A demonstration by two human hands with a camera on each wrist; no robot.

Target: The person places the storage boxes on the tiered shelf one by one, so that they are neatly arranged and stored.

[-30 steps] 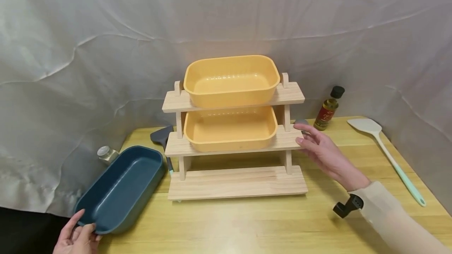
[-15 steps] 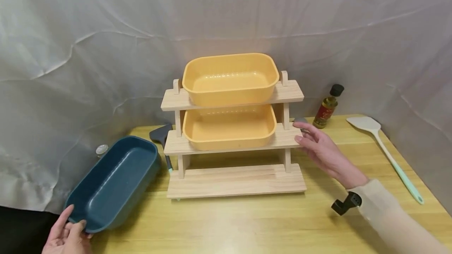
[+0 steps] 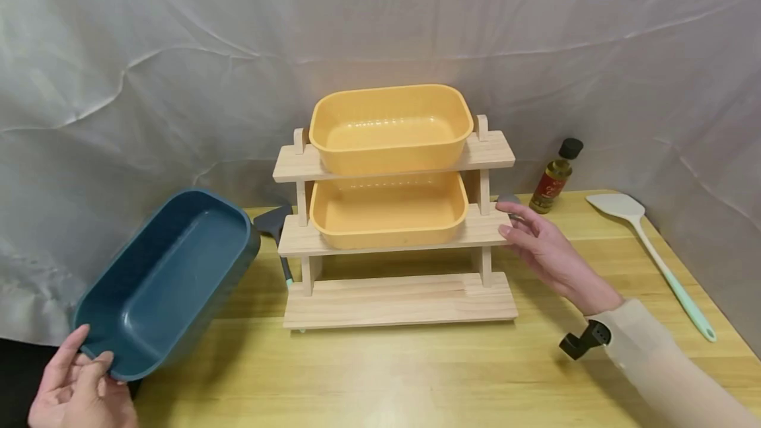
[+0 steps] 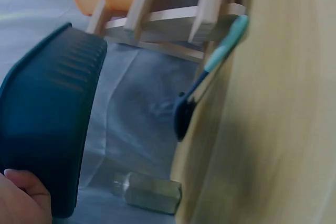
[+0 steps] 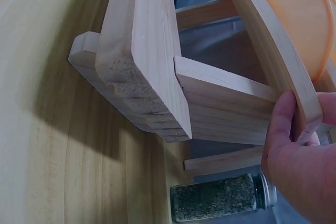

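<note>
At the lower left of the head view, my left hand [image 3: 83, 385] pinches the near end of a dark blue plastic bin [image 3: 169, 283]. The bin is tilted and raised off the table; in the left wrist view its ribbed outer side [image 4: 50, 103] faces the camera. My right hand [image 3: 549, 253] holds the right end of the middle board of a three-tier wooden shelf [image 3: 398, 302]. In the right wrist view, thumb and fingers lie on either side of that board [image 5: 307, 116]. Yellow bins sit on the top tier [image 3: 392, 131] and middle tier [image 3: 386, 213].
A dark spatula [image 3: 273, 222] with a mint handle lies left of the shelf. An oil bottle [image 3: 553, 177] and a white turner [image 3: 648, 249] are at the right. A clear jar [image 4: 152, 192] stands at the left, a jar of dried herbs [image 5: 215, 199] behind the shelf's right side.
My left hand has lifted the blue bin and drawn it leftward, tilting it more; it now hides the small clear jar in the head view. My right hand stays on the shelf.
</note>
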